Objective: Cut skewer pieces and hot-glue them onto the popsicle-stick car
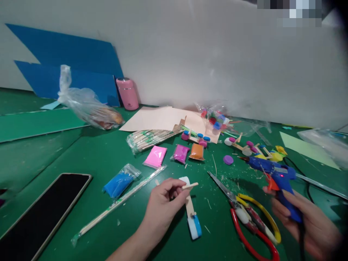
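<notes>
My left hand (167, 203) pinches a short flat wooden stick (190, 186) between thumb and fingers. Beneath and just right of it lies a wooden piece (190, 207) with a white and blue round part (194, 227) at its near end and a white part at its far end. At the right, my right hand (301, 214) is wrapped round the handle of a blue glue gun (282, 181) with an orange trigger; its nozzle points left. Between the hands lie scissors (227, 192) with red handles and a yellow-handled tool (261, 214).
A phone (46, 214) lies at left. Clay packets, blue (121, 181), pink (155, 156), purple (180, 153) and orange (197, 152), sit mid-table near bundled sticks (152, 139). Small wheeled assemblies (194, 137), a pink bottle (127, 94) and a plastic bag (89, 107) stand farther back.
</notes>
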A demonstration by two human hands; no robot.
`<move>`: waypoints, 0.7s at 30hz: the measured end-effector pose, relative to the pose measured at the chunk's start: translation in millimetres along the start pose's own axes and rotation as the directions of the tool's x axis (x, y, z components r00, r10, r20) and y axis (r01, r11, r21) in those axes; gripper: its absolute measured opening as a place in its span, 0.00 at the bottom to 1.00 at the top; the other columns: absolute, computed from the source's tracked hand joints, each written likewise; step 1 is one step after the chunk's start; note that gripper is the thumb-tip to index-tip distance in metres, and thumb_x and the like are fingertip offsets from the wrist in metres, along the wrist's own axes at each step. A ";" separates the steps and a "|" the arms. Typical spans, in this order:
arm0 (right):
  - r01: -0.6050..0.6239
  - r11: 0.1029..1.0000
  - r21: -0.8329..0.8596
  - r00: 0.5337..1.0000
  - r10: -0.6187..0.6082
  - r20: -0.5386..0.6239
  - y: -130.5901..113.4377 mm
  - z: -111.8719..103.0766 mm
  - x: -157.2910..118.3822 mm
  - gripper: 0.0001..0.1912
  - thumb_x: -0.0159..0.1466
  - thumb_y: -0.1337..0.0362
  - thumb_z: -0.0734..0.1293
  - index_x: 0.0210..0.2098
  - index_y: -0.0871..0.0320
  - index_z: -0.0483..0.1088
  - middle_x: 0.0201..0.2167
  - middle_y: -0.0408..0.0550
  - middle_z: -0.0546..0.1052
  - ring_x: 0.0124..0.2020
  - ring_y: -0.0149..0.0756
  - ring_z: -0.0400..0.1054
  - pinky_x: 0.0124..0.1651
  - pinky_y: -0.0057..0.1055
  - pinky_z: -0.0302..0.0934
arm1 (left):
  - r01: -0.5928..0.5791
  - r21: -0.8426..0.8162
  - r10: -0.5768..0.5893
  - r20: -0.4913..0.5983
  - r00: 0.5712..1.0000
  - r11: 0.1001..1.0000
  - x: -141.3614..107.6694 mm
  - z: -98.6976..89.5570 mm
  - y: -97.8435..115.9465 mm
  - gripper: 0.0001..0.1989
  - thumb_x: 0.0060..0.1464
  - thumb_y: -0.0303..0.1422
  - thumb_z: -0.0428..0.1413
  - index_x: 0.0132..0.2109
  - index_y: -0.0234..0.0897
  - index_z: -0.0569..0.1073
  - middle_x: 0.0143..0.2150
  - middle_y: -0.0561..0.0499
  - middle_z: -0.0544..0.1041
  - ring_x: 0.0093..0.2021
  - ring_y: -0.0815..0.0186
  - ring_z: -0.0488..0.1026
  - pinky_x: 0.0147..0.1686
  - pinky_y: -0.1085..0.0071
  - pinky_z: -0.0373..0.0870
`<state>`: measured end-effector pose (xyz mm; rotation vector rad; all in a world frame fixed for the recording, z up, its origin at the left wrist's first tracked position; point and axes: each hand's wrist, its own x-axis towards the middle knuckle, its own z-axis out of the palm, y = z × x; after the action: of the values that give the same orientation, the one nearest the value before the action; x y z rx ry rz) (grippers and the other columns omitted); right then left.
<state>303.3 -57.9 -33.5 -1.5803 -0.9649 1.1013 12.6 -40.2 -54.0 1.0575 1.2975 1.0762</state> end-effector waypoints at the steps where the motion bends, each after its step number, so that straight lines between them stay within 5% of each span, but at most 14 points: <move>1: -0.096 0.995 0.041 0.995 0.097 -0.031 2.2 -4.2 3.9 0.11 0.52 0.56 0.66 0.28 0.58 0.66 0.14 0.38 0.63 0.14 0.26 0.57 0.14 0.21 0.55 | 0.001 0.005 -0.001 -0.009 1.000 1.000 0.3 0.1 0.0 0.09 0.42 0.34 0.57 0.32 0.33 0.73 0.27 0.50 0.72 0.26 0.69 0.67 0.27 0.73 0.63; 3: -0.174 0.984 -0.025 0.982 0.172 -0.084 7.3 -12.6 11.7 0.13 0.48 0.56 0.69 0.28 0.59 0.68 0.18 0.40 0.68 0.18 0.28 0.61 0.19 0.22 0.58 | 0.002 0.011 -0.002 -0.025 1.000 1.000 0.7 -0.1 -0.5 0.09 0.42 0.34 0.57 0.32 0.33 0.73 0.26 0.51 0.72 0.26 0.70 0.66 0.26 0.74 0.62; 6: -0.086 0.917 -0.391 0.991 0.037 -0.130 17.8 -25.1 23.1 0.16 0.48 0.53 0.67 0.30 0.59 0.70 0.23 0.45 0.73 0.26 0.37 0.66 0.29 0.29 0.62 | 0.004 0.010 -0.003 -0.027 1.000 1.000 0.9 -0.7 -2.2 0.10 0.41 0.35 0.58 0.32 0.33 0.73 0.25 0.52 0.71 0.25 0.71 0.65 0.26 0.75 0.62; 10: 0.017 0.588 -0.808 0.971 -0.201 -0.126 31.5 -34.6 29.1 0.23 0.53 0.50 0.61 0.40 0.61 0.69 0.32 0.53 0.75 0.28 0.43 0.67 0.32 0.37 0.61 | 0.004 0.018 -0.003 -0.020 1.000 1.000 0.8 -1.8 -4.5 0.11 0.41 0.35 0.58 0.32 0.33 0.72 0.25 0.53 0.70 0.26 0.71 0.64 0.27 0.74 0.62; 13: 0.081 0.426 -0.901 0.904 -0.412 -0.113 28.6 -25.8 19.7 0.22 0.54 0.51 0.61 0.41 0.61 0.66 0.38 0.56 0.72 0.23 0.37 0.65 0.27 0.34 0.59 | -0.023 0.072 0.023 0.000 1.000 0.997 0.5 -2.6 -5.2 0.10 0.43 0.36 0.57 0.32 0.34 0.72 0.26 0.53 0.70 0.25 0.71 0.64 0.26 0.75 0.60; 16: 0.247 0.519 -0.818 0.839 -0.537 -0.087 10.4 2.1 2.0 0.12 0.57 0.54 0.60 0.32 0.57 0.65 0.31 0.48 0.72 0.25 0.34 0.65 0.27 0.28 0.58 | -0.051 0.128 0.049 0.017 0.999 0.990 0.0 -3.8 -5.3 0.10 0.44 0.37 0.56 0.32 0.34 0.72 0.26 0.53 0.70 0.25 0.72 0.63 0.25 0.76 0.59; 21: 0.515 0.589 -0.622 0.842 -0.485 0.238 -23.8 69.8 -20.1 0.12 0.61 0.57 0.59 0.24 0.55 0.59 0.17 0.38 0.64 0.19 0.29 0.58 0.22 0.24 0.52 | -0.094 0.175 0.092 0.022 0.996 0.980 -0.3 -7.6 -6.3 0.10 0.45 0.36 0.56 0.34 0.34 0.71 0.27 0.51 0.70 0.27 0.69 0.65 0.27 0.73 0.62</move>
<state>229.0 -53.1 -16.4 -1.6481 -1.8569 0.3739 5.0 -41.8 -60.1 1.2663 1.3627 1.0357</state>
